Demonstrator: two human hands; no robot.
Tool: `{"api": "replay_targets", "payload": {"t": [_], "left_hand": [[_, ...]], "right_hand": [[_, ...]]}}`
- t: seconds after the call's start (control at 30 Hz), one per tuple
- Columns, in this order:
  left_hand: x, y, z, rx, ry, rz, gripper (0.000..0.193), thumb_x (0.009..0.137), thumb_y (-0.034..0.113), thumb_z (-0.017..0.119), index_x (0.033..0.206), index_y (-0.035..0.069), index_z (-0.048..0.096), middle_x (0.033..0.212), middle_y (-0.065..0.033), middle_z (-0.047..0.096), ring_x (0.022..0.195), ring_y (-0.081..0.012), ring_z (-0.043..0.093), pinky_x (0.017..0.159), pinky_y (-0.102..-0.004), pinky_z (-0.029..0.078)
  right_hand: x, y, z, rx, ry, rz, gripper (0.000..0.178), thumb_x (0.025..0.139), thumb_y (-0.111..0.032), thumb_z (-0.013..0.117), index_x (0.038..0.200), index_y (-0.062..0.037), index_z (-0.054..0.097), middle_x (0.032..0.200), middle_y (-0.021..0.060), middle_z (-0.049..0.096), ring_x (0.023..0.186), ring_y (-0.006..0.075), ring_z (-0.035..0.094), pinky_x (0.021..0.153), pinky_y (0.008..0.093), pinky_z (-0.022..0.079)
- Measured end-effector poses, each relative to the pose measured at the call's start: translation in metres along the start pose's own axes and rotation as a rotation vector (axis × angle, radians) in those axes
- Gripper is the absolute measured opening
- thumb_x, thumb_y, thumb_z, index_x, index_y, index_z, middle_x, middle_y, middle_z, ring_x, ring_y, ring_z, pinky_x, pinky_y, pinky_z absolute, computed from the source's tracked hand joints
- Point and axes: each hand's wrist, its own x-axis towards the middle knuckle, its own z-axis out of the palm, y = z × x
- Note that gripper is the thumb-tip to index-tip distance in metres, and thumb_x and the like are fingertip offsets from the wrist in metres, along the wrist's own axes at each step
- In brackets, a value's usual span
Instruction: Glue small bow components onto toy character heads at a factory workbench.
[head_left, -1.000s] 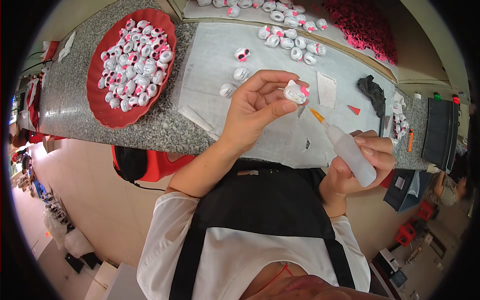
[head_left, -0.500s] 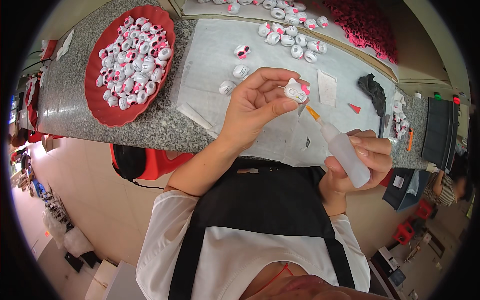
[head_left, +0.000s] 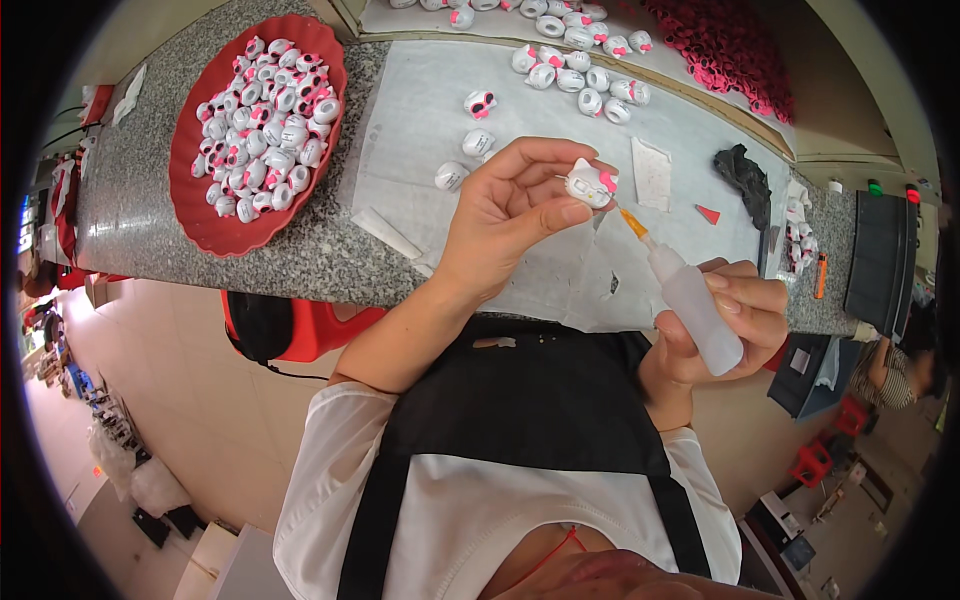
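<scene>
Between the thumb and fingertips of my left hand (head_left: 505, 210) is a small white cat-head figurine (head_left: 586, 186) with a pink bow at one side. My right hand (head_left: 752, 308) wraps round a translucent squeeze bottle (head_left: 700, 318), tilted so that its orange nozzle tip (head_left: 632, 223) points up toward the cat head. A small gap parts the tip from the figurine. On the white sheet beyond my left hand lie loose cat heads, one wearing pink-rimmed dark glasses (head_left: 480, 104).
A red scalloped bowl (head_left: 184, 160) full of cat heads stands at the left on the granite counter (head_left: 130, 215). Several more heads and a heap of pink pieces (head_left: 725, 60) lie at the back. Crumpled black plastic (head_left: 743, 176) and a red scrap (head_left: 708, 214) rest at the right.
The bottle's nozzle has drawn slightly away from the cat head, down and to the right. The figurine has turned a little in my left fingers.
</scene>
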Motion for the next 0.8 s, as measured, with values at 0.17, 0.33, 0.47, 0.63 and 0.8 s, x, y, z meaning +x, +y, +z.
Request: {"api": "replay_targets", "payload": {"t": [0.17, 0.33, 0.47, 0.63, 0.8], "left_hand": [[-0.0004, -0.0012, 0.0001, 0.018, -0.003, -0.023, 0.033, 0.071, 0.004, 0.056, 0.101, -0.001, 0.043, 0.096, -0.013, 0.052, 0.089, -0.0174, 0.051, 0.079, -0.0353, 0.044], [-0.0005, -0.0015, -0.0002, 0.015, 0.005, -0.013, 0.032, 0.071, 0.003, 0.057, 0.1, -0.001, 0.044, 0.095, -0.0127, 0.052, 0.089, -0.0168, 0.051, 0.079, -0.0351, 0.044], [-0.0002, -0.0009, 0.0011, 0.026, 0.009, -0.019, 0.032, 0.071, 0.003, 0.057, 0.1, -0.001, 0.044, 0.095, -0.0123, 0.052, 0.088, -0.0166, 0.051, 0.079, -0.0348, 0.044], [-0.0007, 0.0016, 0.0029, 0.037, -0.003, -0.022, 0.032, 0.07, -0.001, 0.057, 0.1, -0.002, 0.044, 0.095, -0.0116, 0.052, 0.09, -0.0159, 0.05, 0.078, -0.0285, 0.042], [-0.0022, -0.0027, 0.0029, 0.167, -0.018, 0.094, 0.031, 0.069, -0.005, 0.056, 0.098, -0.002, 0.047, 0.097, -0.0093, 0.051, 0.084, -0.012, 0.051, 0.074, -0.0229, 0.042]], "right_hand": [[-0.0013, -0.0007, 0.0026, 0.021, 0.022, 0.014, 0.041, 0.058, -0.018, 0.072, 0.083, -0.0056, 0.042, 0.074, 0.0077, 0.045, 0.052, 0.0132, 0.044, 0.046, 0.0232, 0.041], [-0.0017, 0.0005, 0.002, 0.034, -0.01, -0.002, 0.041, 0.057, -0.017, 0.072, 0.083, -0.0054, 0.043, 0.073, 0.0077, 0.045, 0.052, 0.0128, 0.043, 0.046, 0.0232, 0.041], [-0.0022, 0.0001, 0.0025, 0.029, 0.03, 0.003, 0.041, 0.057, -0.018, 0.072, 0.083, -0.0054, 0.043, 0.073, 0.0076, 0.045, 0.051, 0.0125, 0.043, 0.046, 0.0229, 0.041], [-0.0012, -0.0003, 0.0016, 0.008, 0.003, 0.014, 0.041, 0.057, -0.018, 0.073, 0.083, -0.0056, 0.043, 0.074, 0.0076, 0.045, 0.052, 0.0128, 0.044, 0.046, 0.0229, 0.041], [-0.0005, -0.0012, 0.0033, 0.007, -0.007, 0.027, 0.041, 0.055, -0.017, 0.074, 0.082, -0.006, 0.044, 0.074, 0.0074, 0.046, 0.053, 0.013, 0.045, 0.048, 0.0233, 0.041]]}}
